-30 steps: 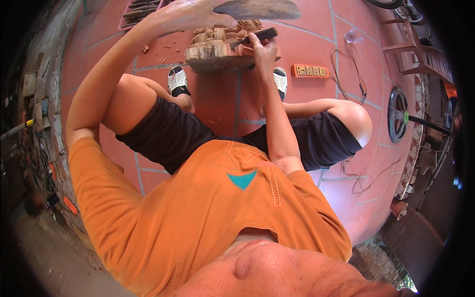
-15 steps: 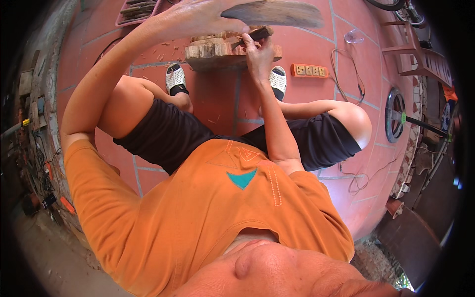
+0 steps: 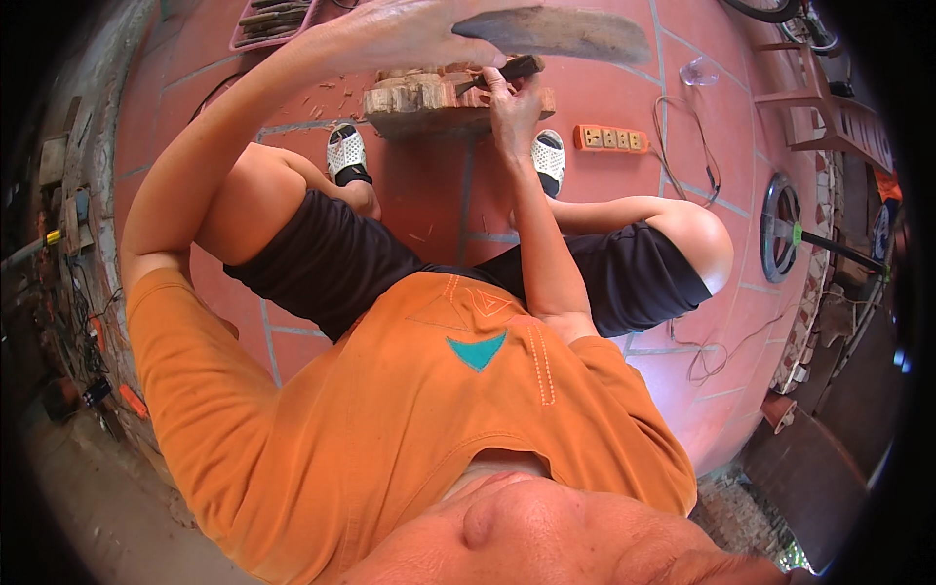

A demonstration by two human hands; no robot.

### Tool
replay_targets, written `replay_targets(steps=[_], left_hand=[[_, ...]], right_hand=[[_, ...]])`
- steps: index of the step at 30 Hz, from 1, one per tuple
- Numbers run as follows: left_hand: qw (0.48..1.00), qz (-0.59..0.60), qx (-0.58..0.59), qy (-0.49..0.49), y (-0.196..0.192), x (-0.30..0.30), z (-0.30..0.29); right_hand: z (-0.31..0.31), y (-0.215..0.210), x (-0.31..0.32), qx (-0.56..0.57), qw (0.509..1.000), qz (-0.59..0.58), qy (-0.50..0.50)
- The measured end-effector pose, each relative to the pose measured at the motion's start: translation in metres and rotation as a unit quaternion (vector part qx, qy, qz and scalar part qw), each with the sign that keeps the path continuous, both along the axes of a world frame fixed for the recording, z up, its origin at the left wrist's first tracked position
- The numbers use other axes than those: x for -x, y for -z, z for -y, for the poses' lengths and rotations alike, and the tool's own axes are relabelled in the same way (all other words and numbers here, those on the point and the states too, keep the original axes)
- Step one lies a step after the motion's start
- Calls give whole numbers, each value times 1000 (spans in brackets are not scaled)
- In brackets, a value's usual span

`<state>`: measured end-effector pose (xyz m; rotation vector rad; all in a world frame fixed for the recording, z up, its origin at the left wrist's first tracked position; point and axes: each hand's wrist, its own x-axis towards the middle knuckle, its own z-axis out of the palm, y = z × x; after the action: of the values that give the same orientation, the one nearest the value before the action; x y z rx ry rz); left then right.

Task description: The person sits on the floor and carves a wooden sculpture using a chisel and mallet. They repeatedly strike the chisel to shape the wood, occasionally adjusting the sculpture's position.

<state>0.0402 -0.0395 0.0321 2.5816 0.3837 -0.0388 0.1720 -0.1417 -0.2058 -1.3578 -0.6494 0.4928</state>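
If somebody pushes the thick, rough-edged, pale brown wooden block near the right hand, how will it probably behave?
The wooden block is probably stiff and fairly heavy, because it looks like thick, solid wood. It seems unlikely to roll, since it looks broad and low. Its rough, uneven side may offer some grip.

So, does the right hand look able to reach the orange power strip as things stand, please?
Probably, as the orange power strip lies uncovered on that side, but the right hand would first have to put down the chisel-like tool.
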Motion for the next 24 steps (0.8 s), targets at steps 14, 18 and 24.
replay_targets(steps=[14,18,24], left_hand=[[997,-46,-53,-43,3,11,-9],[996,-49,-57,-43,8,21,-19],[996,-65,-49,-28,0,24,-14]], right_hand=[[4,6,-26,43,976,-211,-35],[5,-1,-17,22,986,-164,-36],[6,1,-6,36,999,26,-2]])
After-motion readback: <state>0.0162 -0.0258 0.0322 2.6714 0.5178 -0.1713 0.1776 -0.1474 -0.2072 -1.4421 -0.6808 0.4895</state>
